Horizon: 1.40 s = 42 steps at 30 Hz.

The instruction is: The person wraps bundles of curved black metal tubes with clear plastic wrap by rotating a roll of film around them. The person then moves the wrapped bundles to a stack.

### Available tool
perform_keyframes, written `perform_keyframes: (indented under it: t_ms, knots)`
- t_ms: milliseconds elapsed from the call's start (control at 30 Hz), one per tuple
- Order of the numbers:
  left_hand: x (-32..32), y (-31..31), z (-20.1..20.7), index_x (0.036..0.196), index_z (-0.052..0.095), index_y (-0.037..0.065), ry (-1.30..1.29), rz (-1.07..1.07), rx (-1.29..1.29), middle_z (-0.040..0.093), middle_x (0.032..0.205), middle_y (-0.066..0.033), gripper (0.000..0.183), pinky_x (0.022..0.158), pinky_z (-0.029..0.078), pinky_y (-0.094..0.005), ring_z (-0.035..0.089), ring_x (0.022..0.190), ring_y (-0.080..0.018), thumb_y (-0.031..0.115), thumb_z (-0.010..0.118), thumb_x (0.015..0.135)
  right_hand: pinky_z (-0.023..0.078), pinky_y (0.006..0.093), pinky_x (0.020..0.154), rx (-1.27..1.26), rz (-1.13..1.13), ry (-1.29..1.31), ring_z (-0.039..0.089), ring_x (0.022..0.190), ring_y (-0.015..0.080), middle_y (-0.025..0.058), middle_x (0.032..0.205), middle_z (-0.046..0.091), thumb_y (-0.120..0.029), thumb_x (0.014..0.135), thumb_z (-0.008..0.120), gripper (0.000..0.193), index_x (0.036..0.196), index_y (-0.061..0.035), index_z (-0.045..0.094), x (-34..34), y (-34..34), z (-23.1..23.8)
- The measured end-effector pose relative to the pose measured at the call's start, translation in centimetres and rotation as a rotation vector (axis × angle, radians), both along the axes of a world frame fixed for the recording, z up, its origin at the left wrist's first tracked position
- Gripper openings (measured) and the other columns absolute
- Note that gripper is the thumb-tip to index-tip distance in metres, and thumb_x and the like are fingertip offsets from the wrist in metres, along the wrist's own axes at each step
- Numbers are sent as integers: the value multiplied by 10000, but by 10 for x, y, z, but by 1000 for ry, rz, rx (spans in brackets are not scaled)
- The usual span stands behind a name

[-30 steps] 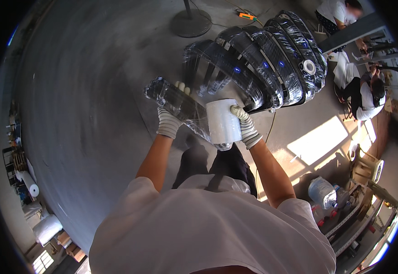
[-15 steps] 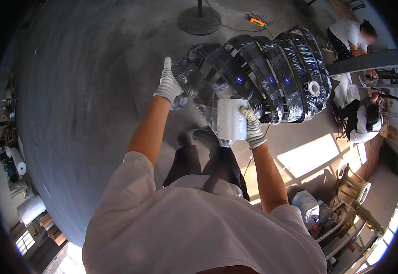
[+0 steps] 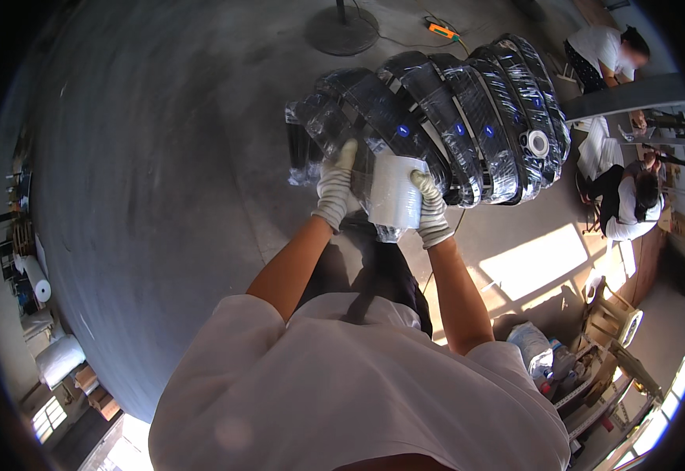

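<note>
My right hand (image 3: 433, 208), in a striped white knit glove, is closed on the right side of a roll of clear stretch film (image 3: 395, 191). Just left of the roll is my gloved left hand (image 3: 336, 184), its thumb stretched upward against a film-wrapped black part (image 3: 320, 119). The other fingers of this hand are hidden. Loose, crumpled film (image 3: 389, 234) hangs under the roll. Beyond my hands, several curved black frames (image 3: 429, 94) wrapped in shiny film stand in a row toward the right, some with round blue stickers.
A small roll of tape (image 3: 537, 144) rests on the wrapped row. Farther off are a round stand base (image 3: 342, 31) and an orange device (image 3: 442, 31) with a cable on the floor. Two people work at the right, behind a grey beam (image 3: 633, 97). A wooden chair (image 3: 611, 314) stands lower right.
My left hand has moved right and nearer me, from the far left end of the wrapped part to beside the roll. My right hand keeps the roll, shifted slightly upward in view.
</note>
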<state>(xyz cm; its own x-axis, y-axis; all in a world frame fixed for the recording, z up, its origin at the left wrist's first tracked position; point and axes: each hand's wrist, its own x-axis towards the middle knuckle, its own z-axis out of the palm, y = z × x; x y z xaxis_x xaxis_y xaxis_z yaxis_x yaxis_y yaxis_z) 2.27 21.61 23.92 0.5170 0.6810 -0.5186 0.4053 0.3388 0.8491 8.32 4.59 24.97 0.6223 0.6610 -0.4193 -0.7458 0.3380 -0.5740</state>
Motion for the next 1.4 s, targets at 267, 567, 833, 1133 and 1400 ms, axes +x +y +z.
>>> perform_keyframes:
  t_ms: [267,567,833,1133,1400]
  knots:
    - [-22,-33,-25,1037,587,-65,-45,126,-529,632,929,-95,716,685,489,-309,594,802,-171,573,662,720,505,390,834,49,-107,129,605,898,254,126,1013,610,-351,675,748,624,1149,-15,520,-18,-35,14]
    - [-38,-67,-61,1100,553,-37,-76,-39,-373,629,986,-86,622,757,479,-300,595,848,-185,457,692,749,478,406,880,155,-210,49,575,998,274,153,1137,561,-429,697,717,746,1248,-4,447,-19,-148,26]
    - [-27,-84,-139,1073,556,-34,-318,100,-1025,632,995,-93,427,759,486,-271,606,838,-189,252,681,781,459,434,903,188,-253,-20,555,1027,303,175,1174,532,-454,692,715,808,1288,-5,405,-12,-160,37]
    - [-21,-62,-46,1143,507,-4,194,-299,114,561,1072,-129,678,892,434,-311,544,987,-242,516,664,738,474,407,887,81,-322,-26,569,1010,266,140,1148,557,-412,703,714,743,1260,-7,437,-33,-179,37]
    - [42,7,-17,1286,405,62,55,-49,-350,533,1216,-83,789,966,388,-494,515,1084,-249,459,747,696,429,414,951,118,-284,-32,533,1080,271,154,1190,530,-427,712,703,743,1269,-15,433,-43,-180,33]
